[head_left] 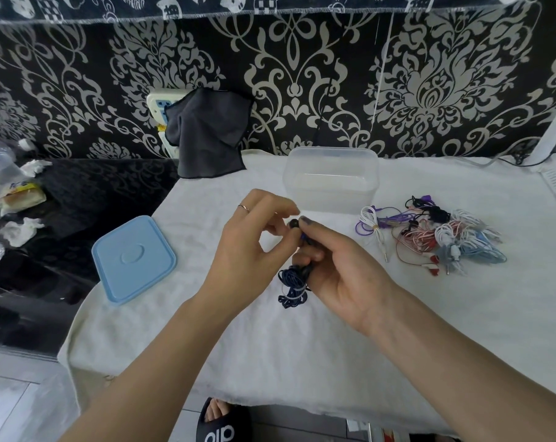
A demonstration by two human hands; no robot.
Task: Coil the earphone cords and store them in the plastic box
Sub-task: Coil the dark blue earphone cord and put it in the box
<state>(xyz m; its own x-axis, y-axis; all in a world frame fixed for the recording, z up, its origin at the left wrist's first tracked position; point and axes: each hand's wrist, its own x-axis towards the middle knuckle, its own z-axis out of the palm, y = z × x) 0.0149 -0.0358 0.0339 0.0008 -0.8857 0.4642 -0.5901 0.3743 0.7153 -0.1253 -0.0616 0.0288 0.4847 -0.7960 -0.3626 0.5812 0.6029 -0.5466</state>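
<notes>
Right hand (340, 266) grips the dark blue earphone cord (292, 287) mid-table, coil hanging below the fist, long axis running near-to-far. Left hand (251, 244) pinches at the earbud (293, 223) sticking up from it. Plastic box (330, 177), open, sits straight beyond the hands toward the far edge; right hand nearer. Blue lid (133, 258) near left edge; loose earphone pile (436, 237) right.

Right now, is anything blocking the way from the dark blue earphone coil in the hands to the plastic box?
Nothing visible. The dark blue earphone coil hangs from the right hand; the plastic box stands open just beyond, its blue lid lying off to the left.
</notes>
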